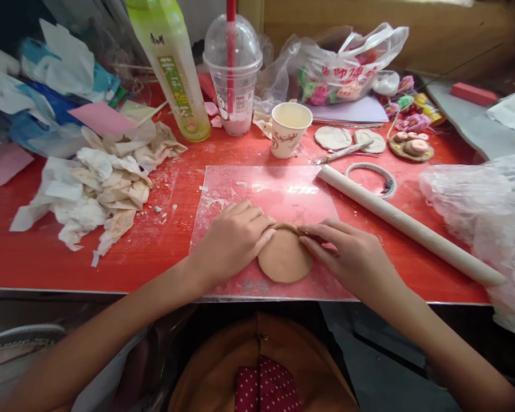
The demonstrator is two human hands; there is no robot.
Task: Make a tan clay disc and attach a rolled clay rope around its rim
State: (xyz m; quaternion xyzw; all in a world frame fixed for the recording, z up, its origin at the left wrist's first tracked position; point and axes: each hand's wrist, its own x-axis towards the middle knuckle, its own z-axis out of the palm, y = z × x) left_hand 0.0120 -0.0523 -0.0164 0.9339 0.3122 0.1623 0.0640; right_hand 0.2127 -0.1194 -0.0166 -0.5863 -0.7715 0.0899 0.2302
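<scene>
A flat round disc of tan clay [285, 257] lies on a clear plastic sheet [266, 189] near the table's front edge. A thin strip of the same clay [286, 226] runs along the disc's far rim. My left hand [240, 234] is closed at the rim's upper left, thumb and fingers pinching the clay there. At the upper right, my right hand [347, 246] pinches the clay edge between thumb and fingertips. The fingers hide parts of the rim where they touch it.
Right of the sheet lies a long pale rolling rod [412, 226] beside a tape ring [371, 166]. A paper cup [289, 129], a lidded plastic cup [234, 86] and a bottle [171, 74] stand behind. Crumpled tissues [98, 189] lie left, plastic bags [489, 212] right.
</scene>
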